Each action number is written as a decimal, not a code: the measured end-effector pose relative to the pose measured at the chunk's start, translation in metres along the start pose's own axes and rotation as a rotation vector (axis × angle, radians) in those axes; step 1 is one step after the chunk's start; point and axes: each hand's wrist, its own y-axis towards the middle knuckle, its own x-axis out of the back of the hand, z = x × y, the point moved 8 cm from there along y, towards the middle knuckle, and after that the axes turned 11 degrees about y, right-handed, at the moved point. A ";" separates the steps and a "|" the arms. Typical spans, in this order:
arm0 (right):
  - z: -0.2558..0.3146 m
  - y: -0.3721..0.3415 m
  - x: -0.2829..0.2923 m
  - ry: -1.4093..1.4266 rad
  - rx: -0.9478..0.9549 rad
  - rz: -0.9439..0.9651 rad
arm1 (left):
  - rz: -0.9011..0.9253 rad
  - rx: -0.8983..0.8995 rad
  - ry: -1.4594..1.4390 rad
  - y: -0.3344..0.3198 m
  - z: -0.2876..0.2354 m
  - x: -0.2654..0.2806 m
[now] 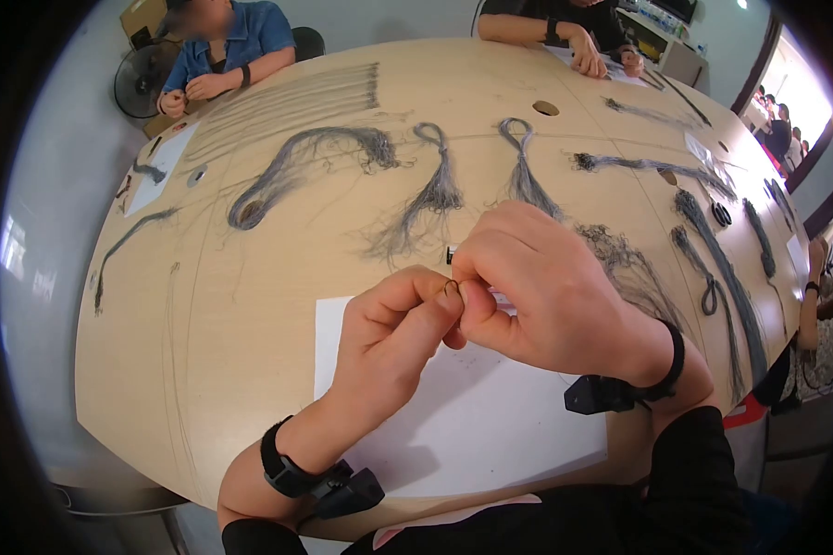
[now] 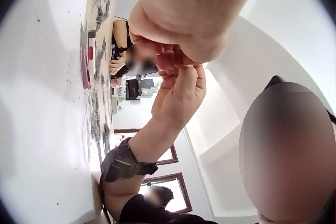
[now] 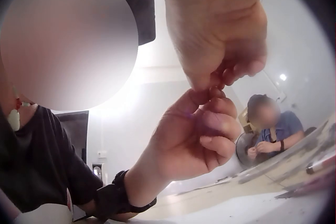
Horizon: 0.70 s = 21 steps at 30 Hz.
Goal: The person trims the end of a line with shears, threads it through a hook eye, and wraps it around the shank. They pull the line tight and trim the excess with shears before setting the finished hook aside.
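Observation:
Both hands meet over the white sheet of paper (image 1: 472,435), fingertips close together. Between thumb and forefinger my left hand (image 1: 389,338) pinches a small dark thin loop (image 1: 451,286). My right hand (image 1: 551,287) pinches at the same loop from the other side, its remaining fingers curled in. In the left wrist view the right hand (image 2: 178,98) is raised above the table, fingertips touching the left hand's. The right wrist view shows the left hand (image 3: 197,134) from the palm side, and the loop is hidden there. Small dark specks lie on the paper.
Bundles of fine grey strands lie around: a long curved one (image 1: 296,148), two looped ones (image 1: 440,180) (image 1: 523,166), and a loose tangle (image 1: 625,268) by the right forearm. Black-handled scissors (image 1: 721,215) lie right. Two people sit across the table (image 1: 130,361).

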 end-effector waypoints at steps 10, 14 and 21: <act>0.000 0.000 0.004 -0.025 0.030 -0.006 | -0.060 0.091 -0.061 -0.001 0.006 0.005; -0.011 0.002 0.010 0.186 -0.154 -0.019 | -0.080 0.098 -0.083 0.000 0.005 0.006; -0.020 -0.002 0.001 0.239 -0.251 0.026 | -0.024 0.037 0.003 0.000 0.004 0.000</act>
